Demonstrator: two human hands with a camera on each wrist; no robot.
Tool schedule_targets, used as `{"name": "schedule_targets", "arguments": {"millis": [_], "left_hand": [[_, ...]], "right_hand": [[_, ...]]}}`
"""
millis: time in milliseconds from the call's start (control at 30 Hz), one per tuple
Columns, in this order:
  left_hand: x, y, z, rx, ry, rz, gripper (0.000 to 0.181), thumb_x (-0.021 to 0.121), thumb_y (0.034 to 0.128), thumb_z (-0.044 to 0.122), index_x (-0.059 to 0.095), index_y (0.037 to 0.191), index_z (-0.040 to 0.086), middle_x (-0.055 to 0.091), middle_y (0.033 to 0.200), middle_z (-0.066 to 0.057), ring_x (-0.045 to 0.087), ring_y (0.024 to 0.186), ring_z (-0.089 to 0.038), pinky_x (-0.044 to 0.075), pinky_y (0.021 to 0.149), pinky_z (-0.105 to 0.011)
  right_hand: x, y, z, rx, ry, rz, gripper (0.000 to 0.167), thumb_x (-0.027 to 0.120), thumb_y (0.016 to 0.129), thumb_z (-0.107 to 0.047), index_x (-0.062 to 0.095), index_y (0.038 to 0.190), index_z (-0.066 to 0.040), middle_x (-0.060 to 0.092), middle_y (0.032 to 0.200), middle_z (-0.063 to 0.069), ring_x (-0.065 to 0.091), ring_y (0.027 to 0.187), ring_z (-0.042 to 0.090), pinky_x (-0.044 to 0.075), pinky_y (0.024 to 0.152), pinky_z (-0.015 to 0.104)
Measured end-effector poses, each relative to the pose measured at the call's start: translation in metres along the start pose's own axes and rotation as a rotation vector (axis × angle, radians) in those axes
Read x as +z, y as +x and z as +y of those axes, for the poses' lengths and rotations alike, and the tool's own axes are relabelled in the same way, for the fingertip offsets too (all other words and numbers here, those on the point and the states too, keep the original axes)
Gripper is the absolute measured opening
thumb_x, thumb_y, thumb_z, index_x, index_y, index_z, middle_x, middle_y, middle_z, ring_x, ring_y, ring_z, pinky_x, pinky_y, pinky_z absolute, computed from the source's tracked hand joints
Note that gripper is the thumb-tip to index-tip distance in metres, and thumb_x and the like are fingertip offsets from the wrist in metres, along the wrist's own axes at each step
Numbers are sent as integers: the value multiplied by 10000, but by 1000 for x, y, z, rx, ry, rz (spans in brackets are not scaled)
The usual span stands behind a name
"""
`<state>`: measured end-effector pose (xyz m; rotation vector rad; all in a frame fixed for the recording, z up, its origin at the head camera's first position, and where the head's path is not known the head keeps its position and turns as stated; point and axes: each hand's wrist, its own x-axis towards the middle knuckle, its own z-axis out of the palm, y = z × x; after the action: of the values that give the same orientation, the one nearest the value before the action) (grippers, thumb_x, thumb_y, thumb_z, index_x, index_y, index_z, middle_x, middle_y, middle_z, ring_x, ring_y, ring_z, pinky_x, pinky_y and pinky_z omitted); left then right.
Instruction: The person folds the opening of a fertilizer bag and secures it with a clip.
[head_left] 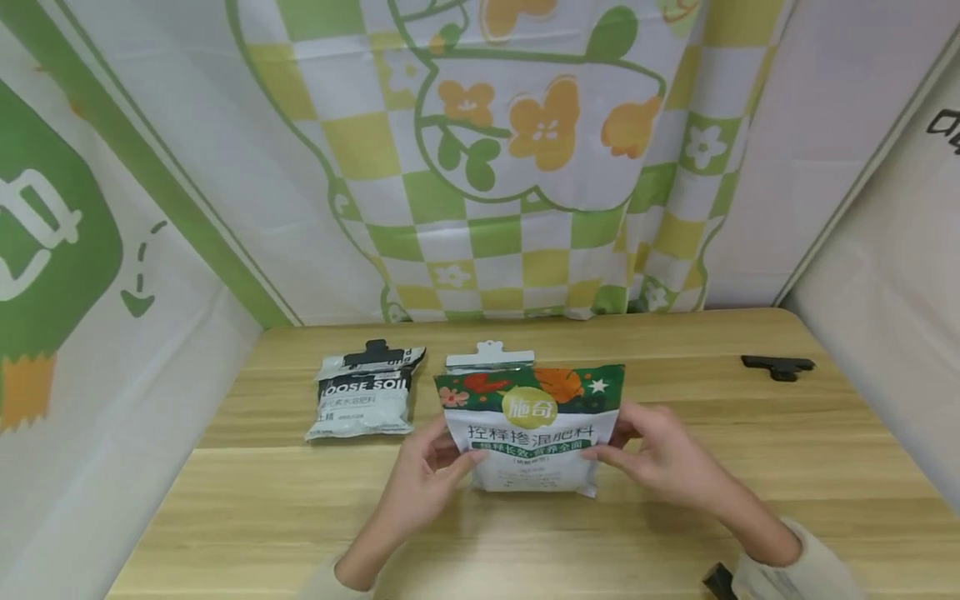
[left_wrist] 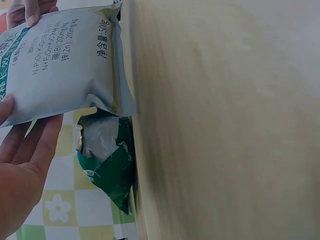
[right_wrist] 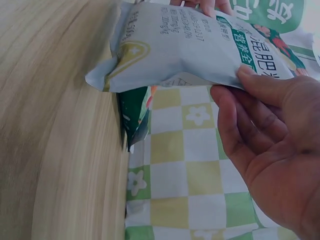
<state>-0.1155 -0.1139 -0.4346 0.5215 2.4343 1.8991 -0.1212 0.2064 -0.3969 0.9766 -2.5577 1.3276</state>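
So the main thing here is a plump white and green fertilizer bag (head_left: pixel 536 467), near the middle of the table (head_left: pixel 285 517), printed front facing the person. Both hands have it. The left hand (head_left: pixel 427 475) pinches its left side, thumb on the front and fingers behind; the right hand (head_left: pixel 667 458) does the same on the right side. Neither hand is spread wide, just open by about the bag's thickness. The bag stands roughly upright, but I can't tell if its bottom edge touches the wood. It bulges like it's full, though the packaging hides whatever's inside.

Right behind it, on the far side, there's a second green and silvery bag (left_wrist: pixel 112 175), mostly blocked from the head view. A white clip (head_left: pixel 490 354) pokes up just past the held bag's top edge; it looks to be on that second bag, but the join is hidden.

Over to the left lies a smaller LOOSE SOIL bag (head_left: pixel 363 412), black and pale, with a black clip (head_left: pixel 375 353) across its top. It's puffy too, contents out of sight. Another clip, also black (head_left: pixel 778 365), lies by itself at the far right. Checked flowery fabric (head_left: pixel 517 262) hangs beyond the far edge.
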Motion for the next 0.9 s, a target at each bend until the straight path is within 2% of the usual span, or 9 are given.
{"name": "schedule_targets", "arguments": {"millis": [167, 267, 400, 567, 667, 767, 867, 900], "left_hand": [[0, -5, -4, 1, 49, -10, 463, 807, 903, 136, 650, 1336, 92, 781, 1186, -171, 781, 1014, -180, 644, 901, -253], [-1, -5, -2, -38, 55, -21, 467, 808, 905, 147, 646, 1341, 110, 784, 1186, -160, 780, 1031, -195, 647, 906, -257], [-5, -3, 4, -111, 57, -54, 475, 819, 896, 147, 651, 1339, 130, 780, 1194, -147, 774, 1040, -206, 646, 910, -252], [-10, 2, 15, -173, 101, -76, 413, 837, 893, 207, 700, 1283, 201, 785, 1180, -50, 753, 1065, -190, 624, 960, -258], [-11, 7, 22, -165, 102, -93, 359, 832, 906, 254, 728, 1245, 199, 784, 1189, -13, 739, 1134, -197, 600, 1044, -325], [-12, 11, 27, -131, 80, -121, 306, 825, 916, 261, 748, 1193, 156, 782, 1201, -13, 726, 1173, -192, 577, 1088, -350], [-12, 15, 31, -107, 66, -150, 293, 820, 923, 270, 754, 1187, 163, 773, 1218, 36, 709, 1132, -106, 580, 1038, -285], [-12, 16, 31, -99, 61, -157, 300, 820, 924, 272, 756, 1198, 167, 773, 1217, 64, 709, 988, -68, 592, 955, -249]], "right_hand": [[-1, 0, 4, 24, -16, -77, 436, 839, 867, -44, 700, 1266, -154, 817, 1075, 21, 708, 779, -15, 640, 675, 242], [0, 0, 4, 34, -27, -89, 429, 836, 879, -70, 698, 1275, -164, 815, 1071, 6, 705, 781, -20, 636, 681, 233], [-1, -1, 3, 9, -59, -59, 390, 858, 861, -97, 723, 1219, -176, 812, 995, -47, 677, 746, -48, 617, 656, 214], [-2, -2, 2, -86, -119, 13, 354, 904, 821, -157, 751, 1136, -208, 785, 921, -124, 643, 745, -47, 577, 655, 180], [-2, -1, 2, -135, -99, 35, 412, 918, 806, -160, 748, 1178, -217, 792, 1008, -107, 667, 812, -5, 582, 705, 174], [-2, 1, 2, -162, -55, 44, 474, 907, 817, -143, 734, 1253, -209, 794, 1163, -51, 735, 981, 60, 617, 854, 193], [0, 4, 1, -137, -22, 60, 474, 896, 831, -142, 735, 1270, -219, 777, 1253, -34, 736, 1143, 104, 608, 984, 226], [1, 5, 1, -120, -10, 65, 460, 892, 836, -143, 741, 1264, -222, 776, 1259, -35, 730, 1173, 110, 603, 1009, 237]]}}
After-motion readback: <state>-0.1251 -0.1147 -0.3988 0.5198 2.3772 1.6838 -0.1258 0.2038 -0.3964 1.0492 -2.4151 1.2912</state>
